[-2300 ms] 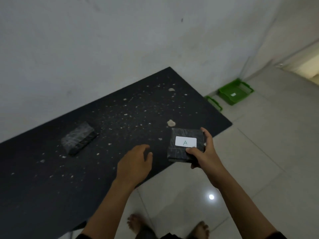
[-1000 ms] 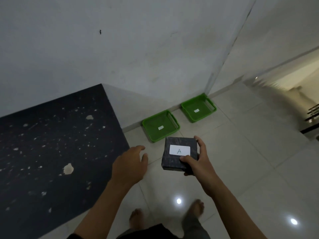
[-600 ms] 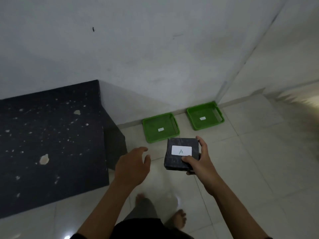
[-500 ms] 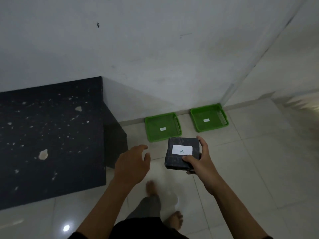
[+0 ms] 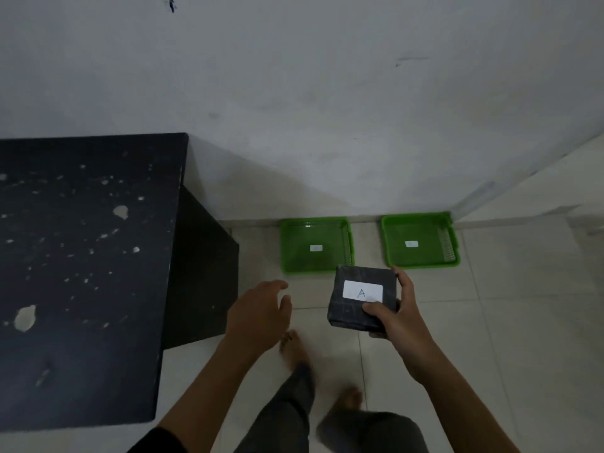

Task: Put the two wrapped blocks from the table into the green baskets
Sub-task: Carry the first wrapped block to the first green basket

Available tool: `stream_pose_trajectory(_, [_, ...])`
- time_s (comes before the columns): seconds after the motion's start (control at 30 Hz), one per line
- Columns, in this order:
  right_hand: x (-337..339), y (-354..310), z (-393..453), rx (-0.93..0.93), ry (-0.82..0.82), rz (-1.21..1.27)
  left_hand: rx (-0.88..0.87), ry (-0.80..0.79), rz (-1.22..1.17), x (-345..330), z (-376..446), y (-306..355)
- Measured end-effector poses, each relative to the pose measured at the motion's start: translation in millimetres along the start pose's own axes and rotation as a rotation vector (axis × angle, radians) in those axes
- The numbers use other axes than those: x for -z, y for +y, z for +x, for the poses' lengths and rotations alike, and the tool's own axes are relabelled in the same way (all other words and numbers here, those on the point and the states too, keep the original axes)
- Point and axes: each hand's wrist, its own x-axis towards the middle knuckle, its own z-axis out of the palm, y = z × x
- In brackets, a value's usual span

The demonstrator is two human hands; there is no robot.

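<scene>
My right hand (image 5: pixel 397 317) grips a dark wrapped block (image 5: pixel 351 308) that bears a white label marked "A". I hold it in the air, a little in front of two green baskets on the floor by the wall. The left basket (image 5: pixel 287 243) and the right basket (image 5: pixel 392 243) each show a small white label inside and nothing else. My left hand (image 5: pixel 258 313) hovers to the left of the block with its fingers apart and holds nothing. The second wrapped block is out of view.
The black speckled table (image 5: pixel 81 273) fills the left side, its corner close to my left hand. A white wall (image 5: pixel 327 109) runs behind the baskets. My bare feet (image 5: pixel 294 349) stand on the pale tiled floor below the block.
I have turned away from the table and walked toward the wall. The two baskets now lie closer and straight ahead. The block stays in my right hand; my left hand remains empty.
</scene>
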Motion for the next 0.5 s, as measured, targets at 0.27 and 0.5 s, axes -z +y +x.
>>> stream_pose_trajectory(0.27, [8.2, 30.6, 138.7, -0.064, -0.045, 0.002, 0.119, 0.029, -0.038, -63.5, 106.7, 0.7])
stream_pose_trajectory(0.5, [-22.0, 156.6, 330.7, -0.078, -0.086, 0.017, 0.209, 0.041, -0.069, -214.1, 238.8, -71.8])
